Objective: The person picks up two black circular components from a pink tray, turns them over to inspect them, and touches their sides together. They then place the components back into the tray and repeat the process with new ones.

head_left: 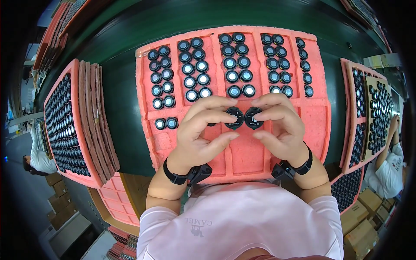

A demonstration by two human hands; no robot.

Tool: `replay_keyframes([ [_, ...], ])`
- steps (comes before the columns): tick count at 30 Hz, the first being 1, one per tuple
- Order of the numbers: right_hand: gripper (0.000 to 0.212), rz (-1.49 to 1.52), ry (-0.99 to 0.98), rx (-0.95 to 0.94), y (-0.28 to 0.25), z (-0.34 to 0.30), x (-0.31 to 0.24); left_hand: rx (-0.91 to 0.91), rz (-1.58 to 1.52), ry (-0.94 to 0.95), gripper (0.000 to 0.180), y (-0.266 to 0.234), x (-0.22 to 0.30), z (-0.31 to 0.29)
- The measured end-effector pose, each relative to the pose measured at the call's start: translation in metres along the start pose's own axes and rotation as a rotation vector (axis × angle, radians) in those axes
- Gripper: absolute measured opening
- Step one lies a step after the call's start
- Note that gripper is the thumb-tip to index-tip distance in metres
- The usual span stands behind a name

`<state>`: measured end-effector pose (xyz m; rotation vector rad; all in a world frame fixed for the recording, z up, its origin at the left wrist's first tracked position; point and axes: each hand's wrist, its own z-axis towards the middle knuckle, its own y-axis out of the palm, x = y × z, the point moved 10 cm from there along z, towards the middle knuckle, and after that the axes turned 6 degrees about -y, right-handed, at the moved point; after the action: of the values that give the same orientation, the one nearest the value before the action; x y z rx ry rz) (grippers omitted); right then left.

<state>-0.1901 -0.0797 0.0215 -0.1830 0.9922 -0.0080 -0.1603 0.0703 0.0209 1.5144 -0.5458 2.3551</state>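
My left hand (203,128) is closed, its thumb and fingers around the edge of a small round black disc (234,118) with pale markings on its face. Beside it, my right hand (281,123) has a matching black disc (254,118) between thumb and fingers. The two discs are side by side, almost touching, over the near half of a pink foam tray (321,93). Rows of round black pieces (232,76) with shiny round tops sit in the tray's compartments. A pair of such pieces (166,123) lies left of my left hand. What is under my palms is hidden.
The tray rests on a dark green table (118,108). To the left is a stack of foam trays (99,121), the outermost packed with black pieces. More filled trays (359,117) stand at the right. A person (389,171) works at the far right; another person (41,158) is at the left.
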Motion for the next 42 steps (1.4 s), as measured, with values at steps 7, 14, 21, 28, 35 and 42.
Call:
replay_keyframes([
  [7, 0.034, 0.187, 0.041, 0.148, -0.001, -0.003, 0.011, 0.142, -0.202, -0.182, 0.034, -0.004, -0.017, -0.005],
  [14, 0.033, 0.187, 0.039, 0.02, 0.005, -0.005, 0.013, 0.01, 0.027, -0.102, 0.047, 0.003, -0.014, -0.001],
  [21, 0.031, 0.096, 0.032, -0.001, 0.006, -0.007, 0.014, -0.045, -0.175, -0.188, 0.039, 0.008, -0.026, -0.006],
  [28, 0.031, 0.072, 0.064, 0.07, 0.001, -0.007, 0.015, -0.026, -0.329, -0.253, 0.03, 0.012, -0.029, -0.005],
  [35, 0.028, 0.048, 0.064, 0.044, 0.002, -0.006, 0.012, -0.044, -0.278, -0.209, 0.03, 0.012, -0.024, -0.004],
  [42, 0.027, 0.156, 0.09, 0.047, 0.002, -0.01, 0.017, -0.012, -0.2, -0.182, 0.03, 0.01, -0.019, -0.004],
])
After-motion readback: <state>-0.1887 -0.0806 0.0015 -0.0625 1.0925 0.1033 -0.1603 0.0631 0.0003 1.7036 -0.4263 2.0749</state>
